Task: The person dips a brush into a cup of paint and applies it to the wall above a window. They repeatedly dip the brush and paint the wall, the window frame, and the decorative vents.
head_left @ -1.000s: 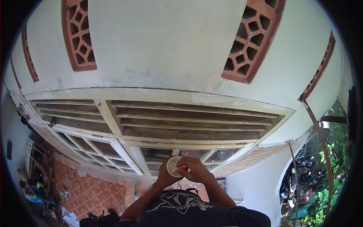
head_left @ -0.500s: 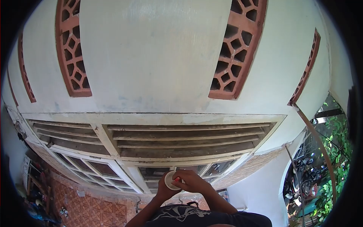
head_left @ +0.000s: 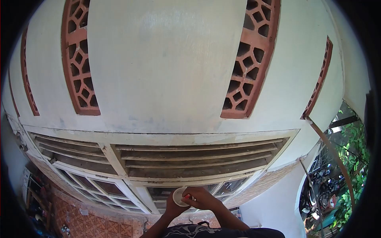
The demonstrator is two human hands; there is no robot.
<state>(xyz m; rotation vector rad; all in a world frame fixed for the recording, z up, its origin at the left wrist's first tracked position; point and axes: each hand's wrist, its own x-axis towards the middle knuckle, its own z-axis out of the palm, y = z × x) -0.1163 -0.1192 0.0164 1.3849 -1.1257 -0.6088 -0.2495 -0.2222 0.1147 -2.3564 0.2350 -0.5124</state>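
Note:
Low in the head view, my left hand [head_left: 171,207] is wrapped round a small whitish cup [head_left: 179,197], whose open top faces me. My right hand [head_left: 203,198] is closed on a red-handled tool [head_left: 187,196] at the cup's mouth. The tool's working end is hidden, so its exact kind cannot be made out. Both hands are close together in front of my dark shirt [head_left: 186,231], below the louvred vents [head_left: 194,155]. What lies in the cup is too small to tell.
A pale wall [head_left: 162,67] with reddish-brown lattice blocks [head_left: 249,59] rises ahead. Beneath are white-framed windows [head_left: 105,188]. Patterned floor tiles [head_left: 95,226] show at lower left. A brown pole [head_left: 335,154], leafy plants [head_left: 357,158] and parked motorbikes [head_left: 325,178] are at the right.
The view has tilted up, so the wall and vents appear lower. Both hands, with the cup and red-handled tool, also appear slightly lower; their grips look the same.

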